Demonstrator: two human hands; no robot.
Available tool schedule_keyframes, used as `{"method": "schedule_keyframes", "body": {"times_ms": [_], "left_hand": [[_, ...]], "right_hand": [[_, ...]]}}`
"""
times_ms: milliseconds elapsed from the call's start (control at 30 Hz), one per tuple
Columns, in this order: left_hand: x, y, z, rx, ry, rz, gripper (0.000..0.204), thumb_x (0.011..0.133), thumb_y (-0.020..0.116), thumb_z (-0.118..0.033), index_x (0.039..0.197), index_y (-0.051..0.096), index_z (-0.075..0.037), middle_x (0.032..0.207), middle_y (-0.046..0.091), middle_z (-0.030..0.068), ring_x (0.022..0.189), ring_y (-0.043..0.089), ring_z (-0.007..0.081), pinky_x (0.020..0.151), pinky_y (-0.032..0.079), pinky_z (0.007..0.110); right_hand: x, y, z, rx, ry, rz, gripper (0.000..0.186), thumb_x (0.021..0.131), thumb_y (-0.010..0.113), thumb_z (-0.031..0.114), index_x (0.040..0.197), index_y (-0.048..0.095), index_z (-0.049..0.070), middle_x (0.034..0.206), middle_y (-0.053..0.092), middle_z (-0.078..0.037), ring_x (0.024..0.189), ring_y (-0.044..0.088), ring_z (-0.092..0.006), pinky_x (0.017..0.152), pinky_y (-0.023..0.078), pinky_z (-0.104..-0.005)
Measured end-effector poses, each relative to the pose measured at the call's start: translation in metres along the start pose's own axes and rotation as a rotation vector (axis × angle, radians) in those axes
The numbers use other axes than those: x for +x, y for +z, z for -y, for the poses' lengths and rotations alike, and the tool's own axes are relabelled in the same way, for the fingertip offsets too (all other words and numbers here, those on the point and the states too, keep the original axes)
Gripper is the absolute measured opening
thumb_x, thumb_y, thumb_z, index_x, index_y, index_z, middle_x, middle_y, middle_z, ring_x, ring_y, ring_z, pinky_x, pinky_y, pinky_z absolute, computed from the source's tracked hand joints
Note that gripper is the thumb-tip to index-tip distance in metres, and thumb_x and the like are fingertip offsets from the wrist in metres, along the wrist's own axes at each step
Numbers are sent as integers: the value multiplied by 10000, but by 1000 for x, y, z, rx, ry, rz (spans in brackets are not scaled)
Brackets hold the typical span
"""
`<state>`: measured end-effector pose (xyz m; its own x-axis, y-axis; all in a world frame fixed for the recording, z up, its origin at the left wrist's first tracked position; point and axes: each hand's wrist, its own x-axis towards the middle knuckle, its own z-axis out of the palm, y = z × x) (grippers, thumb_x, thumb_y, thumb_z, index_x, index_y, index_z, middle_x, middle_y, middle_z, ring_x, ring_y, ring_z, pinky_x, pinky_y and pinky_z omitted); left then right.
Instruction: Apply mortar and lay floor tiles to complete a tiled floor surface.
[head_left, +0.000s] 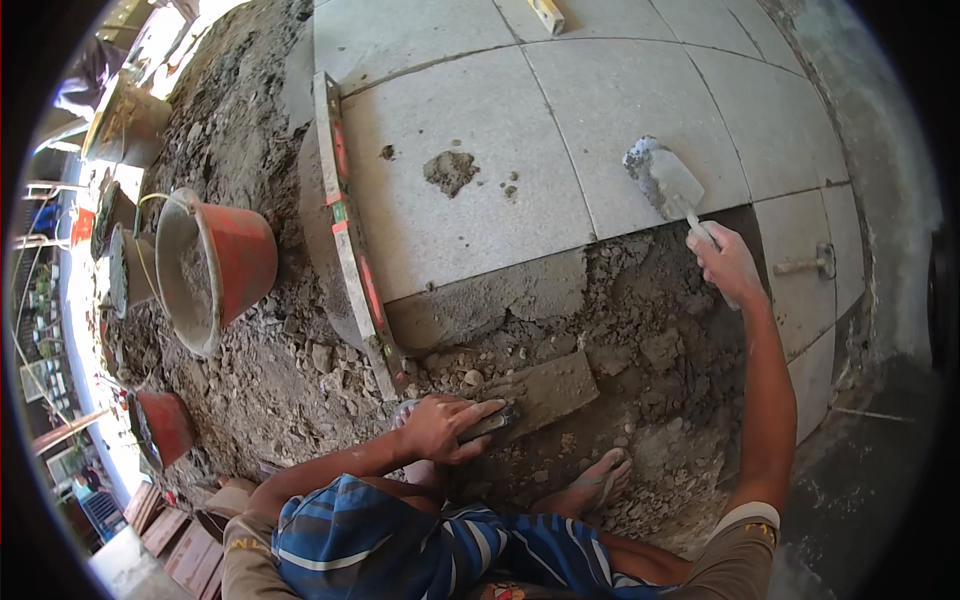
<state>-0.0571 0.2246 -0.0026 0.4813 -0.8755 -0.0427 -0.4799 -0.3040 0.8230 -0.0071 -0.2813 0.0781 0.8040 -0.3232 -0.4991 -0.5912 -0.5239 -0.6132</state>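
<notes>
My right hand (728,262) is closed round the handle of a trowel (676,182). The trowel's pale blade, partly coated in wet mortar, rests on or just above the grey floor tiles (455,110); I cannot tell which. My left hand (452,427) grips the dark handle of a flat rectangular float (555,396), its blade caked with mortar, low over the rubble. Between the hands and the tile edge lies a strip of smoothed mortar (500,298), with rougher mortar to its right. A long red and white spirit level (345,215) lies along the tiles' left edge.
Left of the level, a tilted red bucket (238,260) holds mortar, and a smaller red bucket (165,425) stands nearer. A wooden-handled tool (803,264) lies on the right-hand tiles. A yellow object (547,15) sits at the far edge. My bare foot (592,484) stands on loose rubble.
</notes>
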Motion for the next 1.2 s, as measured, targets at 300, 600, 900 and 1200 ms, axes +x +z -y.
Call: {"method": "schedule_keyframes", "body": {"times_ms": [300,600,900,1200], "left_hand": [[-17,11,8,5,38,29,700,851,730,-325,1489,533,-115,890,716,130,792,710,344,704,591,436],[-27,26,20,-109,240,-15,668,850,739,-323,1450,568,-84,855,702,98,755,703,304,668,581,409],[-33,22,31,-152,311,-1,686,846,735,-346,1464,560,-104,834,690,78,727,688,303,641,568,417],[-36,18,26,-98,266,109,687,839,732,-321,1465,549,-104,854,706,101,745,701,318,641,581,429]], "right_hand": [[144,85,155,-450,-396,-98,452,966,588,429,1050,679,-5,987,706,-247,971,689,-412,871,515,-494],[163,145,234,-605,-455,93,436,954,621,419,1112,705,21,1045,730,-243,1019,701,-416,906,535,-504],[27,109,136,-802,-662,416,396,956,621,464,1057,697,88,864,709,-164,858,698,-380,778,537,-503],[143,104,171,-516,-439,22,427,959,628,447,1037,700,33,821,676,-162,791,666,-330,761,513,-452]]}}
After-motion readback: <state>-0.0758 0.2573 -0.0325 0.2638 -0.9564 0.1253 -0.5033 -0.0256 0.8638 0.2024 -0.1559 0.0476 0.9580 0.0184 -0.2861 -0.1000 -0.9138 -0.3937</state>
